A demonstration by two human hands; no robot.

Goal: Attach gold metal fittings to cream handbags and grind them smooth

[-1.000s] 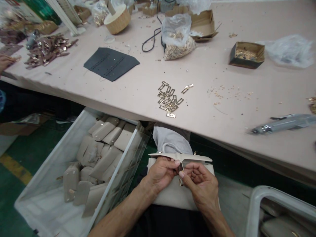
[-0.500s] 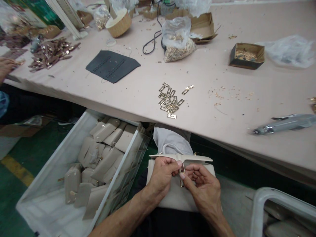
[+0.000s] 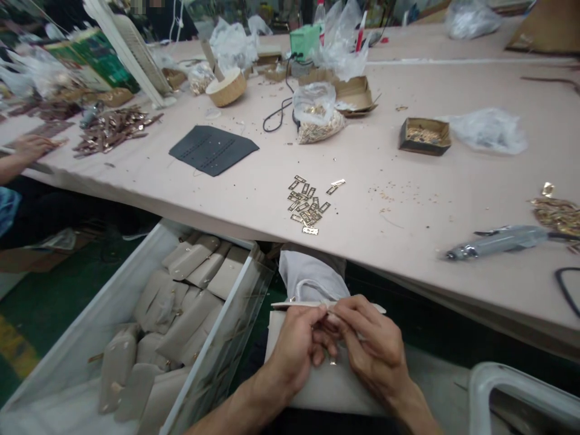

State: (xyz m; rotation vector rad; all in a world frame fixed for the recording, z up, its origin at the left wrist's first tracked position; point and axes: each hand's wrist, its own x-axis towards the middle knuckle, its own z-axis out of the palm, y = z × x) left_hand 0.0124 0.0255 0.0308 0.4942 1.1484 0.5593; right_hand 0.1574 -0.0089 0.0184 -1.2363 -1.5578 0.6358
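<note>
A cream leather bag (image 3: 317,386) rests on my lap below the table edge. My left hand (image 3: 299,350) and my right hand (image 3: 369,350) meet over its top flap. Both have their fingers pinched together on the narrow strap at the middle of the flap. A small gold metal piece (image 3: 333,360) shows just beneath the fingertips. A white cloth (image 3: 312,275) lies behind the bag, under the table.
Gold rectangular plates (image 3: 308,202) lie on the pink table (image 3: 408,199) ahead. A grey power tool (image 3: 498,241) lies right. A clear bin (image 3: 149,320) of cream bags stands left. Also a dark leather piece (image 3: 212,151), bagged hardware (image 3: 317,115), a brown box (image 3: 423,136), another person's hand (image 3: 31,148).
The view has tilted up, showing more of the far table. My hands have closed in tighter over the strap at the flap; the bag sits lower in view.
</note>
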